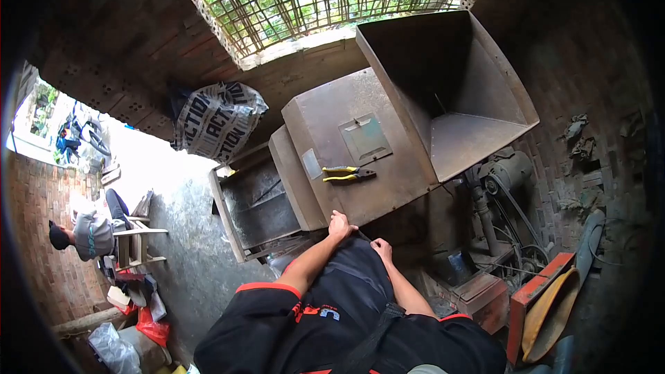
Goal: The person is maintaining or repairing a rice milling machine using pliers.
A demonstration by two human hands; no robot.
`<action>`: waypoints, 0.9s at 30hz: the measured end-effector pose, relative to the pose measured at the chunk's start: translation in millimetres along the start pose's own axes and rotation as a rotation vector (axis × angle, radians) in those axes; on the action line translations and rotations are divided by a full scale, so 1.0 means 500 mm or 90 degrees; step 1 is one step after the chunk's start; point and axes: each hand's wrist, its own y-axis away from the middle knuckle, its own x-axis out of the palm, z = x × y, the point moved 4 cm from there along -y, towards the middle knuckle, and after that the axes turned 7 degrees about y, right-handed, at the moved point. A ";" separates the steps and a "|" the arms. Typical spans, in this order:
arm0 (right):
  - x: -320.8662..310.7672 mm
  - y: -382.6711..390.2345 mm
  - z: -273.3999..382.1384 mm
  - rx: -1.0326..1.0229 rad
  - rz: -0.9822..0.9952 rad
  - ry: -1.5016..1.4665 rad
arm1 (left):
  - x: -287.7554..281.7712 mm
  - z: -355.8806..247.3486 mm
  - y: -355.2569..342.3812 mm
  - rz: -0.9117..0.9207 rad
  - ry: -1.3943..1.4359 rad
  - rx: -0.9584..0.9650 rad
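Hopper (478, 135): interior shadowed | sack (218, 119): bulging, contents hidden | left hand (340, 226), right hand (381, 250) near machine (315, 121): grip unclear

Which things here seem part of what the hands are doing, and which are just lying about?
Seem to belong:
metal machine, left hand at its near edge, right hand close by
hopper, to the machine's right
yellow-handled pliers, lying on the machine

Seem just lying about:
big white sack
red plastic bag, lower left
clear plastic bag, near it
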 end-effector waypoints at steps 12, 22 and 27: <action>-0.006 -0.008 -0.010 0.066 0.029 0.031 | -0.011 0.015 -0.001 -0.059 0.028 -0.063; -0.010 -0.008 -0.019 0.090 0.055 0.049 | -0.006 0.011 -0.003 -0.017 0.044 -0.076; -0.006 -0.028 -0.014 0.148 0.106 0.092 | 0.000 0.020 -0.014 -0.085 0.049 -0.076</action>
